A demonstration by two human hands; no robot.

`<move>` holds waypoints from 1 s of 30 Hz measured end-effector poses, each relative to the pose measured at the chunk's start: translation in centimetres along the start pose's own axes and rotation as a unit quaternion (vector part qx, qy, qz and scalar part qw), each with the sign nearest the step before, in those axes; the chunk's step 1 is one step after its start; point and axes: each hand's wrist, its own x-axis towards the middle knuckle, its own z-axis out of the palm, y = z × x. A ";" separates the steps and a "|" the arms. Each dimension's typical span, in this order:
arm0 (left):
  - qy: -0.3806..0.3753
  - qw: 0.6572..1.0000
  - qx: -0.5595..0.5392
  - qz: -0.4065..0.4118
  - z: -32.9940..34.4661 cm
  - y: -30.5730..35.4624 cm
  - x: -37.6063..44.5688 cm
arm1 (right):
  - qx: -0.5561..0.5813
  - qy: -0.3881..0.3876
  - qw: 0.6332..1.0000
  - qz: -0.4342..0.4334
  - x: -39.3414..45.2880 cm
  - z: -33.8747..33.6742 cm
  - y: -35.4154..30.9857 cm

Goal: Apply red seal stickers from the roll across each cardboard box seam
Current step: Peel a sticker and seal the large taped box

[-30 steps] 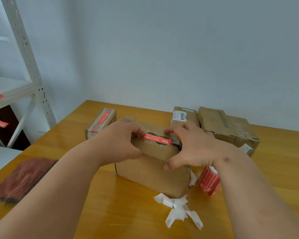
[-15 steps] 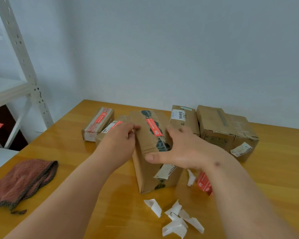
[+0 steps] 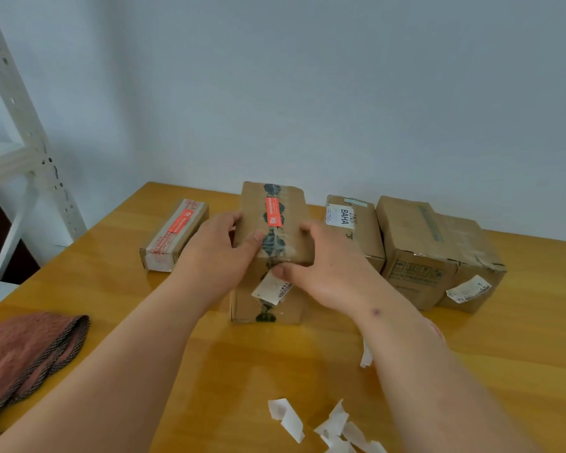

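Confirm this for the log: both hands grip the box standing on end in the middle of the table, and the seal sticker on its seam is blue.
Not quite. In the head view the left hand and right hand do grip the upright box, but its seal sticker is red, not blue.

Soft, even light; table (image 3: 177, 371) glossy; edges bend and blur.

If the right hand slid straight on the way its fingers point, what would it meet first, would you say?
The right hand points left across the tall brown cardboard box it grips, so past the box it would probably meet the left hand first; depth is unclear.
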 end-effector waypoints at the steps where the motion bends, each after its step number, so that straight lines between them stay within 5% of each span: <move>1: 0.014 1.000 0.005 0.004 0.2 0.0 0.4 | 0.004 0.015 1.000 0.005 0.4 0.4 0.0; 7: 0.013 0.992 -0.125 0.001 0.2 0.6 0.6 | 0.014 0.056 0.998 0.028 2.1 1.5 0.3; 17: -0.101 0.956 -0.265 0.075 -0.3 3.8 -0.8 | 0.209 0.152 0.950 0.173 1.4 0.1 0.0; 21: 0.089 0.929 -0.358 0.026 -2.4 3.2 -0.4 | 0.481 0.118 0.835 0.240 0.4 -1.8 1.0; 24: 0.127 0.922 -0.365 -0.016 -3.2 2.8 -0.7 | 0.634 0.036 0.720 0.281 0.0 -2.8 1.4; 27: 0.097 0.936 -0.338 -0.009 -2.9 2.8 -1.5 | 0.676 -0.022 0.679 0.284 -0.4 -2.8 1.1; 30: 0.092 0.941 -0.326 0.000 -3.0 3.1 -2.0 | 0.685 -0.025 0.678 0.266 -0.7 -2.3 0.6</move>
